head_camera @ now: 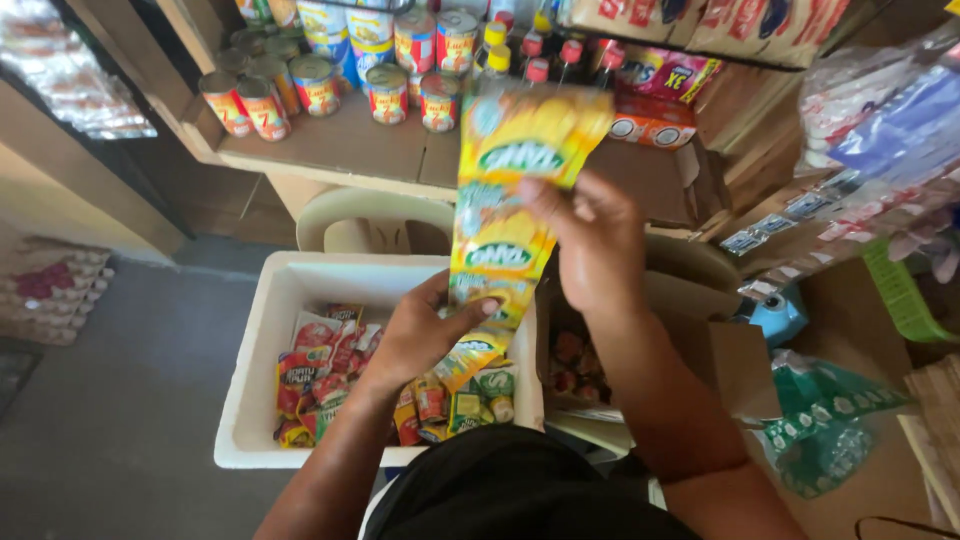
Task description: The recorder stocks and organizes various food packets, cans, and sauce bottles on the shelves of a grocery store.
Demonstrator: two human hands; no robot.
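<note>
A strip of joined yellow-and-green sachets (515, 190) hangs upright in front of me. My right hand (590, 245) pinches it near the middle, fingers on its right edge. My left hand (420, 335) grips the lower part of the strip, thumb across a sachet. The strip's bottom end trails down into a white foam box (262, 330) holding several red, yellow and green sachets (330, 375). Both hands are above that box.
A wooden shelf (340, 150) behind carries several tins (262, 100) and small bottles (545, 55). An open cardboard box (720, 350) stands to the right, a pale plastic chair back (370, 215) behind the foam box, bagged goods (880, 150) hang at right, and grey floor (110, 400) lies left.
</note>
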